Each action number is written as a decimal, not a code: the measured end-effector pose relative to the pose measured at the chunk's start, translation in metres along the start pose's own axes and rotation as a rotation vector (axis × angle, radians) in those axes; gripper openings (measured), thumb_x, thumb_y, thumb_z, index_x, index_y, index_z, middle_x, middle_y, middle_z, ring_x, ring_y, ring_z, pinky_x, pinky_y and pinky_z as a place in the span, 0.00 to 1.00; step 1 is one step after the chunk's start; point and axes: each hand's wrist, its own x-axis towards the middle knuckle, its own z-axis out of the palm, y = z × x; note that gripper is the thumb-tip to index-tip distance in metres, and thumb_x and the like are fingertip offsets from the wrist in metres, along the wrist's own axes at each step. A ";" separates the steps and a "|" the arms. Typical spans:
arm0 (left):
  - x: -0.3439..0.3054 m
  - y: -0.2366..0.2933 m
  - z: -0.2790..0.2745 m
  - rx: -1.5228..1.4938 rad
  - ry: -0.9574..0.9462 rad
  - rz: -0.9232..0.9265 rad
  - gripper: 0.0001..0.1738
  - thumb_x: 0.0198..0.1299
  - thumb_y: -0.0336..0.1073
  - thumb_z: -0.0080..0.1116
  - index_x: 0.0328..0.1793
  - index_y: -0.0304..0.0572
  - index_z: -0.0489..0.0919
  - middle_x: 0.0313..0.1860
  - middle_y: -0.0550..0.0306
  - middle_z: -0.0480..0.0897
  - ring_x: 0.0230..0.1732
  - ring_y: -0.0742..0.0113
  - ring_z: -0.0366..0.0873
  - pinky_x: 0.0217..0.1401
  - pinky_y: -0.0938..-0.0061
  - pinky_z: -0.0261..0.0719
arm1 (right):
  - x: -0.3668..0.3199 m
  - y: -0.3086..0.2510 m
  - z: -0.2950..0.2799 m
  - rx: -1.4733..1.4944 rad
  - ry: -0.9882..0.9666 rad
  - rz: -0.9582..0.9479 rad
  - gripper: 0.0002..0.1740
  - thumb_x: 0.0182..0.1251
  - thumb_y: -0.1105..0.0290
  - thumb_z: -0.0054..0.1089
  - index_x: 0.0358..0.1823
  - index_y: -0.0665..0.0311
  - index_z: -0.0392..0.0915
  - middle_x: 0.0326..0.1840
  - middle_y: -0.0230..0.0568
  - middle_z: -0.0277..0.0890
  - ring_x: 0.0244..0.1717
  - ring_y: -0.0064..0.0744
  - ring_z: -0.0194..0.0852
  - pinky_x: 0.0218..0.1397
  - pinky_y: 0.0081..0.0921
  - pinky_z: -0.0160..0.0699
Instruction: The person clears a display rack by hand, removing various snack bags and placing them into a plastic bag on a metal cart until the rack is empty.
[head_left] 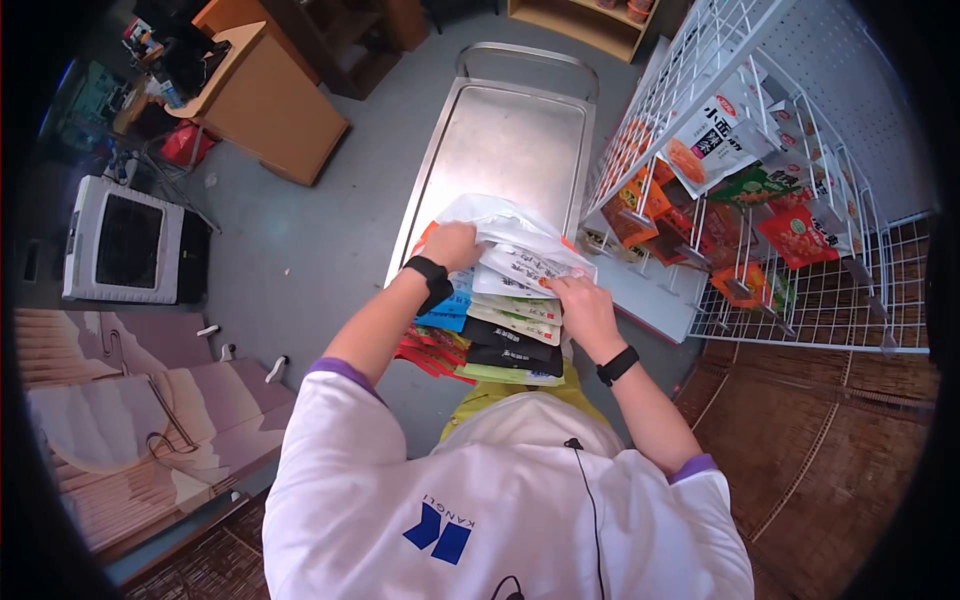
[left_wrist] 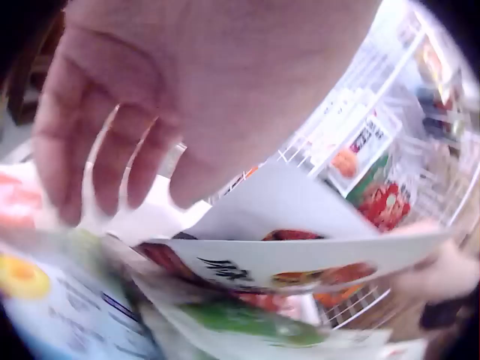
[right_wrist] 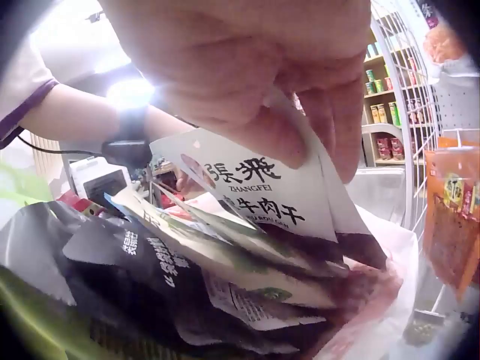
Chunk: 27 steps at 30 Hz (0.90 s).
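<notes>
The white packet [right_wrist: 259, 196] bears black brush-style characters reading "ZHANGFEI" beneath.

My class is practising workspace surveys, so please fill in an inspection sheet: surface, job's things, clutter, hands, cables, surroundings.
Surface: metal cart, handle at its far end.
Job's things: white Zhangfei beef jerky packet; white bag; black packets.
Clutter: assorted items on the wooden desk.
Hands: right hand pinches the beef jerky packet; left hand at the white bag, grip unclear.
Cables: thin black cable down the white shirt.
Surroundings: wire rack of snack packets, right; white-and-black appliance, left.
</notes>
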 end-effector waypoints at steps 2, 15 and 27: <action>-0.011 -0.003 0.013 -0.044 -0.249 -0.081 0.22 0.53 0.38 0.60 0.52 0.33 0.76 0.49 0.38 0.80 0.49 0.44 0.79 0.54 0.59 0.76 | -0.008 0.007 0.002 0.086 -0.098 0.082 0.12 0.53 0.79 0.51 0.39 0.62 0.76 0.34 0.40 0.77 0.40 0.42 0.77 0.39 0.37 0.79; 0.019 -0.029 0.087 -1.053 0.013 -0.388 0.19 0.54 0.34 0.62 0.49 0.29 0.80 0.40 0.47 0.84 0.40 0.62 0.82 0.43 0.71 0.78 | -0.024 0.015 -0.010 0.361 -0.105 0.025 0.13 0.56 0.79 0.49 0.44 0.65 0.72 0.44 0.45 0.76 0.50 0.45 0.74 0.49 0.38 0.76; -0.010 0.004 0.034 -0.547 -0.178 -0.286 0.24 0.57 0.33 0.58 0.62 0.42 0.76 0.44 0.58 0.82 0.38 0.72 0.77 0.39 0.77 0.75 | -0.029 0.031 0.000 0.417 -0.084 0.025 0.15 0.56 0.77 0.51 0.45 0.63 0.78 0.41 0.43 0.78 0.46 0.44 0.76 0.48 0.34 0.78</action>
